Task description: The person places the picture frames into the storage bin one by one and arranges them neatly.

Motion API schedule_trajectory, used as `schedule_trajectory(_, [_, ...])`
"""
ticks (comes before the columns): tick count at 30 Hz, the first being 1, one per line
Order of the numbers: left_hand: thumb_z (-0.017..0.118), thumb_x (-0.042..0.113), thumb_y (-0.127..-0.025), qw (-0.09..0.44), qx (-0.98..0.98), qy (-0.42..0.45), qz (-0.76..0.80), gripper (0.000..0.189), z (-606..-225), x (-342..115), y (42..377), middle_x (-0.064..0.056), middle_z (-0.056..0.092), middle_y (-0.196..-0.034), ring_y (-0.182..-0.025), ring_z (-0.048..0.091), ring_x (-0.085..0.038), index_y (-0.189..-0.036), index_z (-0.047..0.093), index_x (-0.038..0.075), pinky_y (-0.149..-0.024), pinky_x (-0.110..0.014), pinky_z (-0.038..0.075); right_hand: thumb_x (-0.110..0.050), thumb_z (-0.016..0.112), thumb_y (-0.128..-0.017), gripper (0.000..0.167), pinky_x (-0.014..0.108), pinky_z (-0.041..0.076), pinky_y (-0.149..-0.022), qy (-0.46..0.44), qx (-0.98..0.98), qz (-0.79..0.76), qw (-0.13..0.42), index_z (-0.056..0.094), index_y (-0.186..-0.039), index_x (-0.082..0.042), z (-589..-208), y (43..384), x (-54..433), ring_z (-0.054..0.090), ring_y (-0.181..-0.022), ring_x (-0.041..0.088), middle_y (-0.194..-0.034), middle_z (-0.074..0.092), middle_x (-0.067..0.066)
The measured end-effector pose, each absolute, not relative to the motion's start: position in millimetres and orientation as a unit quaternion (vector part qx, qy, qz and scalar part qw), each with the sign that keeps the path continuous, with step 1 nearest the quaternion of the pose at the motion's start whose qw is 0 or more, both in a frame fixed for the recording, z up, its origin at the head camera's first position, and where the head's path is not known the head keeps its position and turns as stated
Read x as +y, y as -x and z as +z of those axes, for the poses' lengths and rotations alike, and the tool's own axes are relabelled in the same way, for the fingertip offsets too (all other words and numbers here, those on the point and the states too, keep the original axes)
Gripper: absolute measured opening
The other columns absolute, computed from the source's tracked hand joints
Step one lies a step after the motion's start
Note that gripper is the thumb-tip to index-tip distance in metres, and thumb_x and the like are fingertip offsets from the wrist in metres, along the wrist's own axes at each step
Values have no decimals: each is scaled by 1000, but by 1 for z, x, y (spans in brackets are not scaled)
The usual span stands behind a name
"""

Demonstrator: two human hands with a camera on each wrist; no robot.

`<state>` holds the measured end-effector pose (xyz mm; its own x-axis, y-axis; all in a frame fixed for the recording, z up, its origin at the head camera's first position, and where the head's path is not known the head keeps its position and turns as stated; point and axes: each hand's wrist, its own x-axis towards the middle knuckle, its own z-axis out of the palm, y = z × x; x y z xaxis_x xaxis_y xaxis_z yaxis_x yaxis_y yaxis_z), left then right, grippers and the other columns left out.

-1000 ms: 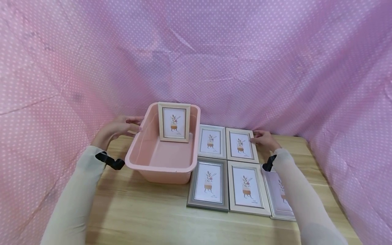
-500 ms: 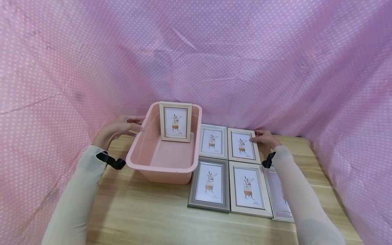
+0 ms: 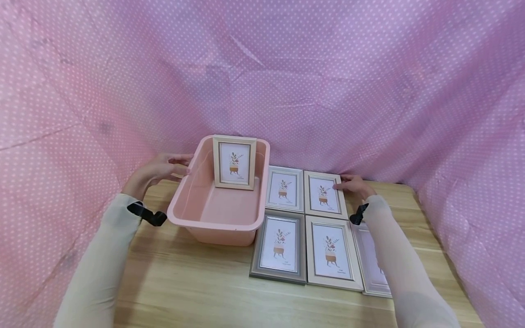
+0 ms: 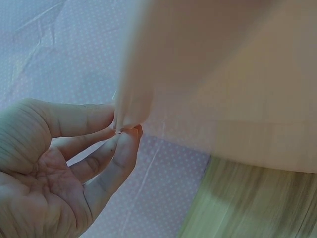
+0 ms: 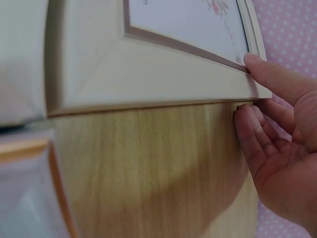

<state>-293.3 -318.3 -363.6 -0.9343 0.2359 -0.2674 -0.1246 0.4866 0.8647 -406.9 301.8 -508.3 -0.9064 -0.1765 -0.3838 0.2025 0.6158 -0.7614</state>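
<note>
A pink plastic basin [image 3: 219,234] stands on the table, its left rim pinched between the thumb and fingers of my left hand [image 3: 156,171]. That pinch also shows in the left wrist view, with the basin wall [image 4: 237,109] blurred. Inside the basin, a cream picture frame [image 3: 234,183] leans upright against the far end. My right hand [image 3: 356,186] grips the right edge of another cream picture frame [image 3: 342,205], which lies flat in the back row. In the right wrist view the thumb [image 5: 275,77] lies on top of its border, the other fingers at its side edge.
Beside it lies a silver frame [image 3: 285,208]. A grey-brown frame [image 3: 279,274], a cream frame [image 3: 334,282] and a pale frame [image 3: 375,284], partly under the right sleeve, form the front row. Pink dotted cloth [image 3: 287,91] surrounds the wooden table [image 3: 197,287].
</note>
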Motion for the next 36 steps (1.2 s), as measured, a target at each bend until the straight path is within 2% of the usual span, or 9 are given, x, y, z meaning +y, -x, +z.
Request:
schedule_trajectory(4, [66, 10, -98, 178, 845, -34, 504, 69, -365, -318, 294, -31, 48, -147, -98, 63, 0, -158, 34, 2, -94, -37, 62, -23, 70, -98, 78, 56, 19, -128, -3, 872, -443, 210, 28, -158, 4, -509, 406, 302, 33, -142, 40, -156, 38, 30])
schedule_trajectory(12, [67, 12, -98, 179, 848, -37, 498, 69, -368, -319, 295, -30, 49, -148, -102, 62, -2, -158, 35, 4, -96, -40, 61, -25, 70, -98, 79, 56, 21, -128, 0, 873, -442, 204, 26, -159, 3, -513, 405, 303, 33, -142, 39, -157, 36, 30])
schedule_trajectory(17, [68, 13, -98, 179, 847, -35, 499, 70, -370, -321, 296, -29, 48, -149, -102, 62, -2, -159, 34, 5, -98, -42, 60, -25, 71, -97, 80, 53, 25, -124, -17, 866, -458, 200, 27, -160, -3, -516, 406, 304, 36, -135, 37, -155, 37, 28])
schedule_trajectory(21, [67, 14, -98, 176, 849, -30, 497, 70, -372, -321, 296, -28, 48, -149, -102, 62, -1, -159, 34, 5, -97, -41, 60, -25, 72, -97, 77, 45, 37, -113, -10, 869, -457, 189, 32, -159, -3, -518, 408, 304, 43, -126, 34, -148, 45, 26])
schedule_trajectory(26, [67, 13, -98, 178, 846, -26, 501, 71, -371, -322, 296, -28, 47, -150, -100, 63, 0, -159, 33, 5, -96, -39, 61, -26, 75, -95, 66, 24, 48, -86, -3, 874, -459, 160, 47, -148, 4, -523, 412, 301, 54, -100, 21, -122, 57, 17])
schedule_trajectory(29, [67, 13, -98, 180, 842, -29, 508, 71, -370, -321, 295, -29, 46, -150, -100, 63, 1, -159, 32, 5, -95, -37, 61, -23, 75, -94, 61, 16, 51, -73, -16, 870, -473, 137, 52, -141, 7, -527, 414, 298, 56, -88, 14, -112, 60, 13])
schedule_trajectory(36, [69, 15, -97, 175, 846, -29, 503, 72, -368, -320, 293, -29, 49, -148, -100, 63, 0, -159, 34, 6, -91, -34, 62, -21, 75, -93, 53, 14, 50, -65, -32, 879, -468, 85, 58, -133, 9, -530, 414, 291, 56, -83, 12, -113, 61, 17])
